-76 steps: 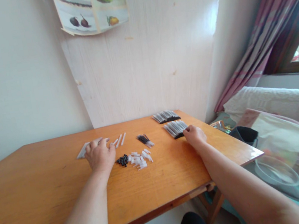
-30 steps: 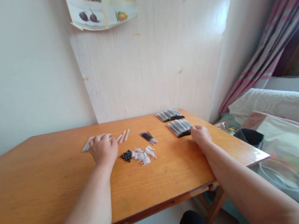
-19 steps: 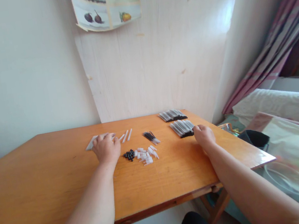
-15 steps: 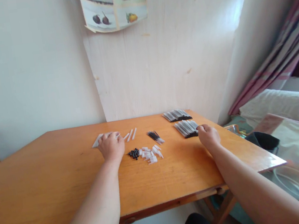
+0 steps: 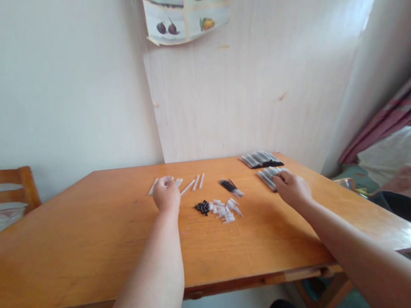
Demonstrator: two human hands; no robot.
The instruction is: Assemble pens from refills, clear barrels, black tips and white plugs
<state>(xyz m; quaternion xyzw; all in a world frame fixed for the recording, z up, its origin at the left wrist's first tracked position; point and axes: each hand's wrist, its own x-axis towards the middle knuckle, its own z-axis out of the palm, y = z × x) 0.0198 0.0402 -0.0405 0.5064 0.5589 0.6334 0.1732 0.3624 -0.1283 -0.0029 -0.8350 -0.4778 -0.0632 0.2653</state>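
My left hand (image 5: pixel 167 193) is at the left group of slim white tubes (image 5: pixel 151 188), its fingers closed and curled among them; what they grip is hidden. Several white tubes (image 5: pixel 195 183) lie just right of it. My right hand (image 5: pixel 291 187) is at the nearer row of clear, black-ended pens (image 5: pixel 267 180), thumb and fingers pinched at the row's right side and covering part of it. I cannot make out what is in that pinch. Between the hands lie thin black-and-white rods (image 5: pixel 231 188), small black caps (image 5: pixel 203 208) and short translucent white tips (image 5: pixel 225 209).
A second row of pens (image 5: pixel 260 159) lies behind the nearer one. The wooden table (image 5: pixel 89 253) meets the wall at the back. A wooden chair (image 5: pixel 29 188) stands left; a black container (image 5: pixel 400 204) is beyond the right edge. A fruit picture (image 5: pixel 186 10) hangs above.
The view has turned left, so everything sits further right. My left hand has gone from lying over the white tubes to curled fingers. My right hand has moved left over the nearer pens.
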